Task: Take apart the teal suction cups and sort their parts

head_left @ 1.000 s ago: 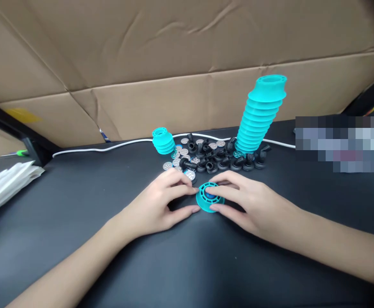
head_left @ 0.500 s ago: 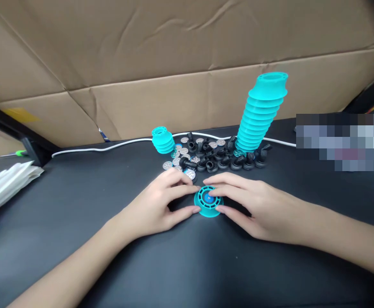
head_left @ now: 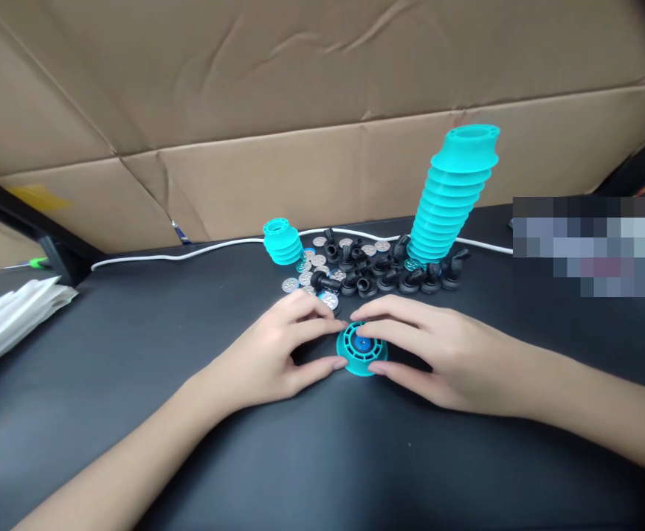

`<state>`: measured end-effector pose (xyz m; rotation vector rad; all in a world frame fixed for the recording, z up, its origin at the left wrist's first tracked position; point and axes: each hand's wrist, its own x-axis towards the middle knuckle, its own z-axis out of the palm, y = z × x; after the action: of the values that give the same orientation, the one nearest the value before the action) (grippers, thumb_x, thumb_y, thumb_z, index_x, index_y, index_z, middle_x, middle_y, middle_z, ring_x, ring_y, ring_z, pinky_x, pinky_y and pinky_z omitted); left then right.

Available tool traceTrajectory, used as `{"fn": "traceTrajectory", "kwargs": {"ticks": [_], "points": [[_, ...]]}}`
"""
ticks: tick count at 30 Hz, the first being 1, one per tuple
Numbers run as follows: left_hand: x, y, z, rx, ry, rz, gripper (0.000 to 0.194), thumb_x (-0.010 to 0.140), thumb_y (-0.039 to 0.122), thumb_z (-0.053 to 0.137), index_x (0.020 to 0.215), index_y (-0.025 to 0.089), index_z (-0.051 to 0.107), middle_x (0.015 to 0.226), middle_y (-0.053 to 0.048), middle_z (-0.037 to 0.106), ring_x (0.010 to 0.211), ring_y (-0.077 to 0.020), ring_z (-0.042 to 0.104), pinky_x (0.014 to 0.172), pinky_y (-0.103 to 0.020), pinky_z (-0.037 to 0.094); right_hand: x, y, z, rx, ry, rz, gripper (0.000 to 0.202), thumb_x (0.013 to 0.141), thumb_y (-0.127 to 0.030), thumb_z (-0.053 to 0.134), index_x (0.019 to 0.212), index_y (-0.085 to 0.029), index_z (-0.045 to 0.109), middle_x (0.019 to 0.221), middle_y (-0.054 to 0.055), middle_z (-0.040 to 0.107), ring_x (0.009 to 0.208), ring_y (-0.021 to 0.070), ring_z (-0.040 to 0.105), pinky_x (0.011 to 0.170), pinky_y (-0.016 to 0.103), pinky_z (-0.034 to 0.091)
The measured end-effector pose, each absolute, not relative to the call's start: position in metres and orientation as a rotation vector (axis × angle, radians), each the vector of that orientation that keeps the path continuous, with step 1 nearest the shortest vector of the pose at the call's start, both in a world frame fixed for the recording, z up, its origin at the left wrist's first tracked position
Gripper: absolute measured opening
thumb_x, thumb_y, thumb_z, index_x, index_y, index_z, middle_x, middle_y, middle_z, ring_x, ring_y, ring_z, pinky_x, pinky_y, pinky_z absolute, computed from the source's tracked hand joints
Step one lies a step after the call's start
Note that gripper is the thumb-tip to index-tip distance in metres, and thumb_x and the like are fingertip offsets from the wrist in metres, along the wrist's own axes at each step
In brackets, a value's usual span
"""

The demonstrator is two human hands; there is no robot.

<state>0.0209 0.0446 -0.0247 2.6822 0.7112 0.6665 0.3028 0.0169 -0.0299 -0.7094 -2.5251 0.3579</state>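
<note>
Head view: left hand (head_left: 270, 361) and right hand (head_left: 444, 350) fingers pinch disc (head_left: 361, 348) on counter (head_left: 134, 346); tall stack (head_left: 455, 195) at 1 o'clock.

Turquoise ribbed disc (head_left: 361, 348) w/ blue centre, turquoise stacks (head_left: 455, 199), black fittings (head_left: 389, 276), silver discs (head_left: 316, 262), white cable (head_left: 190, 256), black table (head_left: 134, 354), brown cardboard (head_left: 300, 110).

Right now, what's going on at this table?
A person holds a small teal wheel flat on the black table, the left hand and right hand pinching its rim from either side. Behind it lie black fittings and silver discs, between a short teal stack and a tall leaning one.
</note>
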Motion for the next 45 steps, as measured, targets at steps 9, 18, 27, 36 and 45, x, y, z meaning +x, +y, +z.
{"fn": "traceTrajectory", "kwargs": {"ticks": [9, 18, 27, 36, 45], "points": [[0.021, 0.046, -0.027, 2.673, 0.709, 0.658, 0.035, 0.097, 0.028, 0.076, 0.131, 0.019, 0.074, 0.113, -0.010, 0.067, 0.103, -0.0217, 0.064, 0.095, -0.035, 0.055, 0.304, 0.019, -0.031, -0.642, -2.590, 0.268, 0.029, 0.102, -0.015, 0.060, 0.129, -0.016, 0.069, 0.139, 0.017, 0.061, 0.122, 0.0278, 0.063, 0.100, 0.042, 0.060], [0.021, 0.047, -0.027, 2.674, 0.703, 0.655, 0.033, 0.099, 0.030, 0.075, 0.130, 0.020, 0.073, 0.113, -0.010, 0.067, 0.103, -0.0218, 0.064, 0.095, -0.036, 0.056, 0.304, 0.020, -0.031, -0.665, -2.606, 0.301, 0.029, 0.102, -0.015, 0.060, 0.129, -0.017, 0.069, 0.141, 0.018, 0.060, 0.124, 0.0283, 0.063, 0.100, 0.042, 0.061], [0.023, 0.046, -0.025, 2.678, 0.713, 0.647, 0.034, 0.098, 0.030, 0.075, 0.131, 0.022, 0.074, 0.114, -0.010, 0.068, 0.104, -0.0223, 0.065, 0.096, -0.036, 0.056, 0.304, 0.015, -0.031, -0.757, -2.590, 0.307, 0.031, 0.104, -0.023, 0.059, 0.133, -0.014, 0.063, 0.138, 0.018, 0.063, 0.113, 0.0292, 0.072, 0.091, 0.043, 0.066], [0.023, 0.046, -0.025, 2.681, 0.709, 0.642, 0.033, 0.099, 0.030, 0.075, 0.130, 0.019, 0.074, 0.116, -0.011, 0.069, 0.106, -0.0232, 0.065, 0.097, -0.037, 0.056, 0.302, 0.009, -0.030, -0.799, -2.586, 0.270, 0.033, 0.105, -0.022, 0.055, 0.135, -0.012, 0.063, 0.142, 0.019, 0.063, 0.115, 0.0296, 0.072, 0.091, 0.042, 0.067], [0.022, 0.045, -0.026, 2.682, 0.744, 0.642, 0.037, 0.099, 0.031, 0.074, 0.134, 0.020, 0.071, 0.117, -0.011, 0.069, 0.108, -0.0241, 0.065, 0.101, -0.040, 0.056, 0.315, 0.018, -0.026, -0.763, -2.612, 0.382, 0.032, 0.101, -0.014, 0.061, 0.132, -0.021, 0.067, 0.132, 0.013, 0.068, 0.110, 0.0257, 0.072, 0.092, 0.039, 0.064]]}}
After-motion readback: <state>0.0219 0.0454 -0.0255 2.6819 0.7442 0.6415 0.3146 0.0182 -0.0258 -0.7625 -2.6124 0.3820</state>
